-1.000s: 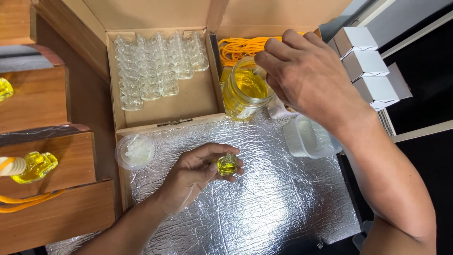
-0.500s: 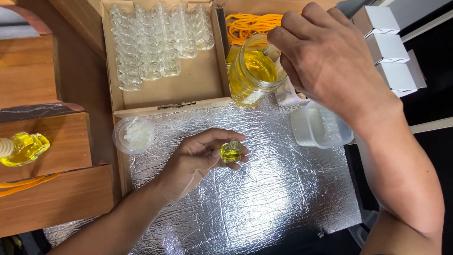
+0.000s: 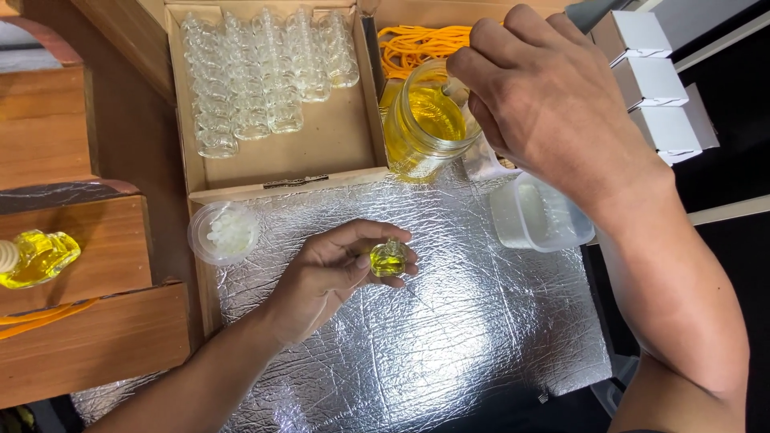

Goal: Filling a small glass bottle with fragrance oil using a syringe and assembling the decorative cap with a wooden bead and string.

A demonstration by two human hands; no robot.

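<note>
While the left hand (image 3: 337,269) pinches a small bottle (image 3: 388,260) of yellow liquid upright between thumb and fingertips, just above the silver foil sheet (image 3: 449,345) that covers the worktop, the mouth stays level so nothing spills. The right hand (image 3: 553,104) hangs over the glass jar (image 3: 421,128) of yellow liquid, fingers bunched narrowly at its rim around something slender that I cannot make out. Empty bottles (image 3: 257,80) lie in rows in the cardboard box (image 3: 321,152) behind, with a round dish (image 3: 224,232) of pale bits and a clear tub (image 3: 537,216) close by, all within easy reach.
</note>
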